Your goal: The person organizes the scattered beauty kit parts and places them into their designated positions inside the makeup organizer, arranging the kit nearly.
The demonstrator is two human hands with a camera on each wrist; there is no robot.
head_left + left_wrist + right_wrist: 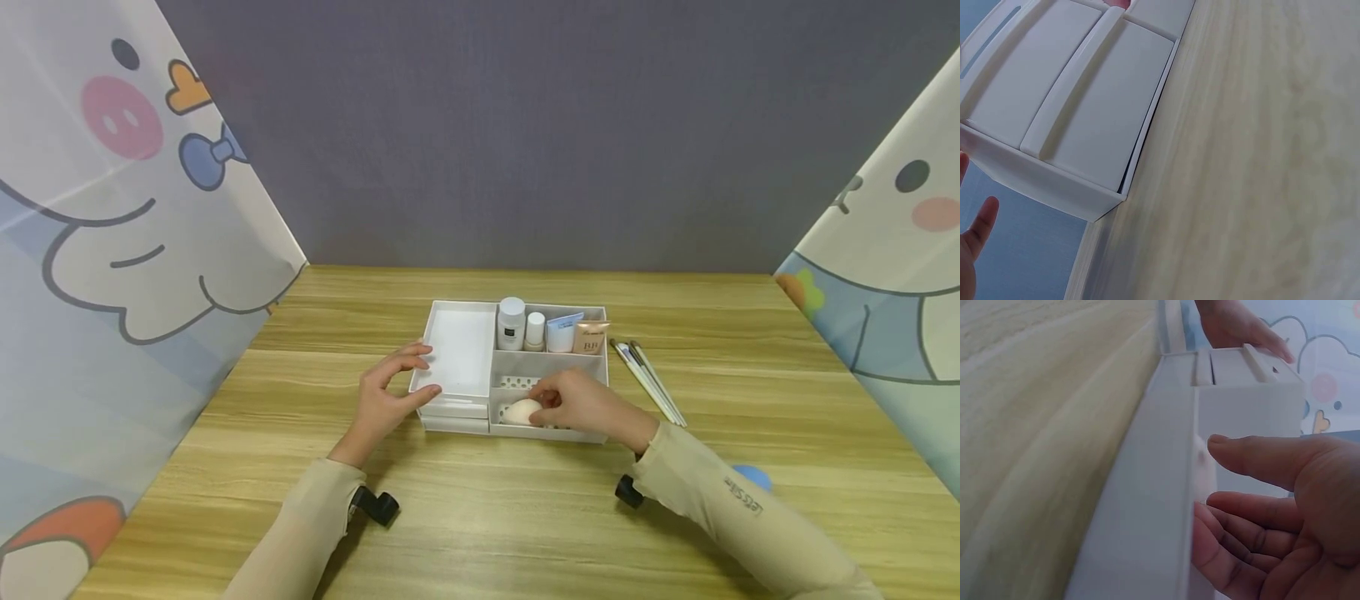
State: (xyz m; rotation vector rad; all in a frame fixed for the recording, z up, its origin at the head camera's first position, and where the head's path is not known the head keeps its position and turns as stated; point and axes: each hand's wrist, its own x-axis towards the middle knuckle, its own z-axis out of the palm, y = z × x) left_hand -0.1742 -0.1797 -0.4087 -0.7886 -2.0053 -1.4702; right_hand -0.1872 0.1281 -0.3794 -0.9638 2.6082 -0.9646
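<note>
- Pale-handled brushes point(643, 382), lying close together
- Blue object point(753, 476), partly hidden
- Wood-grain tabletop point(465, 517)
- Plain grey back panel point(495, 142)
- Cartoon-printed left panel point(112, 267) and right panel point(900, 258)

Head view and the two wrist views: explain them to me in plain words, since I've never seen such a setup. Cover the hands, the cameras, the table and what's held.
There is no robot here, just a person's two bare hands. The head view comes from a camera worn on the head, looking down; each wrist view comes from a camera on that wrist.

On the table stands a white organizer with drawers and compartments. Two bottles and two tubes stand in its back compartments. Brushes lie to its right, and a blue object shows beyond the right sleeve.

The left hand is at the organizer's left side, fingers spread. The right hand reaches a pale, rounded object in the front compartment; whether it grips it firmly is unclear.
</note>
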